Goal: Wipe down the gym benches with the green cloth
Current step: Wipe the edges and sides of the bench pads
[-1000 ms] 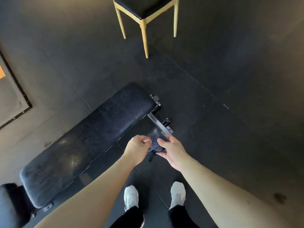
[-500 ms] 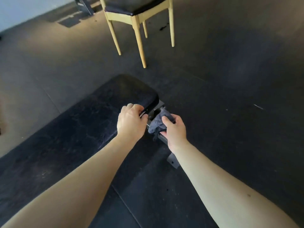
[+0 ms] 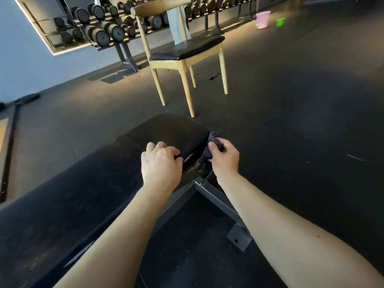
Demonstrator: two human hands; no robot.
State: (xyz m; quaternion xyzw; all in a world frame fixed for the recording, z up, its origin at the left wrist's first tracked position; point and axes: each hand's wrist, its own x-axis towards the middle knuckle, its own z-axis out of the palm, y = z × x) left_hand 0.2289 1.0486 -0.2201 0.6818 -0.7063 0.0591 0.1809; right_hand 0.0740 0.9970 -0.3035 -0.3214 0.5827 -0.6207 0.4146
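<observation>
A long black padded gym bench (image 3: 89, 183) runs from the lower left up to the middle of the view. My left hand (image 3: 161, 163) rests on the pad's right edge near its far end, fingers curled over the side. Just right of that end, my right hand (image 3: 223, 157) grips a bunched cloth (image 3: 214, 140) that looks dark grey here, pressed against the bench's end by its metal frame. The grey steel foot (image 3: 220, 201) of the bench shows between my forearms.
A wooden chair (image 3: 185, 50) with a black seat stands just beyond the bench end. A dumbbell rack (image 3: 108, 30) lines the far wall. A pink bucket (image 3: 262, 19) and a small green container (image 3: 280, 22) sit far right on the dark rubber floor.
The view has tilted up, bringing the chair and dumbbell rack into sight. My left hand let go of the cloth and settled on the pad's edge; my right hand carried the cloth to the bench end.
</observation>
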